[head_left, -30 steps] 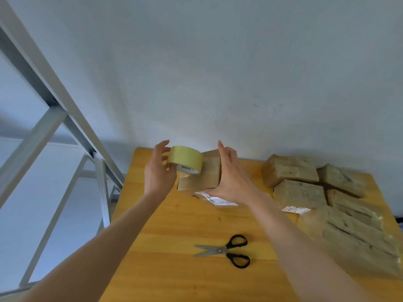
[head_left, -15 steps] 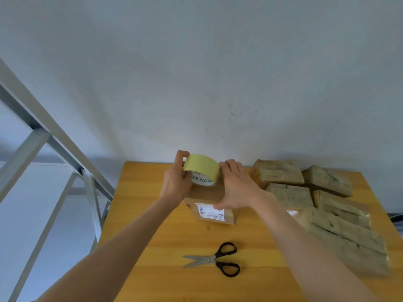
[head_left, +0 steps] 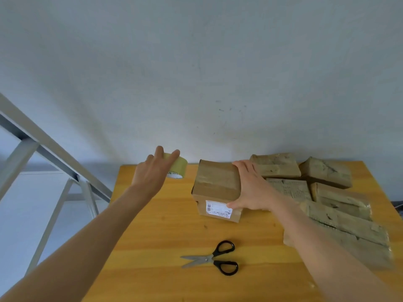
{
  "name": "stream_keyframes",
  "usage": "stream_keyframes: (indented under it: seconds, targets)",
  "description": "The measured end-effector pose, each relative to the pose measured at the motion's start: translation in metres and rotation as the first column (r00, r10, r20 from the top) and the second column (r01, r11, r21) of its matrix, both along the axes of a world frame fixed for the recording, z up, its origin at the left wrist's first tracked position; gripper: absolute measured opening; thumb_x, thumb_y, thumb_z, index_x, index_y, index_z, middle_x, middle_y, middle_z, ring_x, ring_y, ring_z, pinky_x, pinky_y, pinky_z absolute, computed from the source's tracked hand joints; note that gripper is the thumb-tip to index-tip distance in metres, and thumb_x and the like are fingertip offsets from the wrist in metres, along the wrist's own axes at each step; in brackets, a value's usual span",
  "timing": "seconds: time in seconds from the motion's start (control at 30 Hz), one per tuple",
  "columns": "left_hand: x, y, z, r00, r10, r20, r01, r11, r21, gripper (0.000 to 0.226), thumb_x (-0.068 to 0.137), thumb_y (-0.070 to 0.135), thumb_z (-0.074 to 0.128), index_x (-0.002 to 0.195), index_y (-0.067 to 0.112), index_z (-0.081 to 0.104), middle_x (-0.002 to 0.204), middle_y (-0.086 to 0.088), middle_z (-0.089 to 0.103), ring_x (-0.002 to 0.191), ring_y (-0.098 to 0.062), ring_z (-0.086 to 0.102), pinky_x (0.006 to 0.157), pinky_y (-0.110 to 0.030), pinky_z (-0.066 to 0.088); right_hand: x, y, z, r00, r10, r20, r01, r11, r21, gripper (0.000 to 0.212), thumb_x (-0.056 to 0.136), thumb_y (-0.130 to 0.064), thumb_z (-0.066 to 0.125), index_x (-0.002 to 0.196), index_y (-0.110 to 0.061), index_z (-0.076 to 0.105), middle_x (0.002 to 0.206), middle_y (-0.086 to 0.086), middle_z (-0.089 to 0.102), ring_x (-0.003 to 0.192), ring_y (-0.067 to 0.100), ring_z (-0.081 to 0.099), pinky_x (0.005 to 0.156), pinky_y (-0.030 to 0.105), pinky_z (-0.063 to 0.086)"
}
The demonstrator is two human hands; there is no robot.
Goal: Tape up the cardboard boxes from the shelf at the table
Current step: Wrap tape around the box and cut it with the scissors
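Note:
A brown cardboard box (head_left: 214, 182) with a white label on its front stands in the middle of the wooden table (head_left: 152, 232). My right hand (head_left: 250, 188) grips its right side, with the thumb on the front by the label and the fingers over the top edge. A yellowish tape roll (head_left: 177, 167) sits at the table's back left. My left hand (head_left: 152, 171) lies over the roll with straight, spread fingers touching its top; the thumb is hidden.
Black-handled scissors (head_left: 214, 258) lie shut near the table's front. Several taped boxes (head_left: 285, 186) are packed together at the right, up to the back edge. A grey metal shelf frame (head_left: 54, 155) stands left of the table. A pale wall runs behind it.
My left hand has carried the tape roll off the box to the table's back left. The right hand slid from the box's top to its right side.

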State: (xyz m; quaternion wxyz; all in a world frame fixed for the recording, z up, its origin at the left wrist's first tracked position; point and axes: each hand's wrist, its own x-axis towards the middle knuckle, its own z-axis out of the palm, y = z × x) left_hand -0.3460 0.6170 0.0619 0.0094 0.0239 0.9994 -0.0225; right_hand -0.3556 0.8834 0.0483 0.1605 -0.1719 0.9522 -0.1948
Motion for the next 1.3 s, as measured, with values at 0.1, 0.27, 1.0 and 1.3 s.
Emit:
stream_keyframes:
  seconds: [0.1,0.27,1.0,1.3]
  targets:
    - [-0.003,0.003,-0.012,1.000,-0.007,0.023,0.008,1.000,-0.013,0.075,0.080,-0.011,0.050,0.137,0.029,0.022,0.116,-0.009,0.034,0.077,-0.021,0.045,0.051,-0.028,0.034,0.001,0.005,-0.002,1.000,-0.003,0.007,0.003,1.000,-0.007,0.113,0.061,-0.045,0.086,0.146,-0.018,0.017,0.140,-0.005,0.020,0.135,0.015,0.022,0.108,0.029,0.029]
    - [-0.009,0.013,-0.029,0.998,-0.032,0.052,0.034,0.999,-0.033,0.073,0.080,-0.010,0.051,0.136,0.028,0.023,0.116,-0.009,0.037,0.072,-0.020,0.044,0.048,-0.028,0.034,0.004,0.016,-0.004,1.000,-0.023,0.022,0.023,1.000,0.011,0.116,0.062,-0.043,0.086,0.149,-0.018,0.014,0.146,-0.004,0.018,0.139,0.016,0.019,0.113,0.032,0.026]
    - [-0.001,0.021,-0.045,0.993,-0.028,0.112,0.015,0.993,0.115,0.090,0.088,0.000,0.051,0.150,0.044,0.002,0.121,-0.006,0.043,0.085,-0.021,0.057,0.056,-0.028,0.039,-0.009,-0.097,0.016,0.972,0.236,0.004,-0.218,0.887,0.407,0.140,0.061,-0.062,0.082,0.155,-0.006,-0.006,0.160,0.016,0.009,0.149,0.032,0.010,0.119,0.048,0.019]
    - [0.009,0.002,-0.035,0.998,-0.048,0.036,0.042,0.988,0.148,0.097,0.088,-0.001,0.053,0.149,0.045,-0.006,0.124,-0.006,0.042,0.088,-0.022,0.058,0.057,-0.029,0.042,-0.008,-0.111,0.016,0.974,0.225,-0.007,-0.189,0.836,0.515,0.116,0.068,-0.049,0.084,0.149,-0.002,0.016,0.138,0.019,0.038,0.127,0.033,0.039,0.105,0.039,0.037]
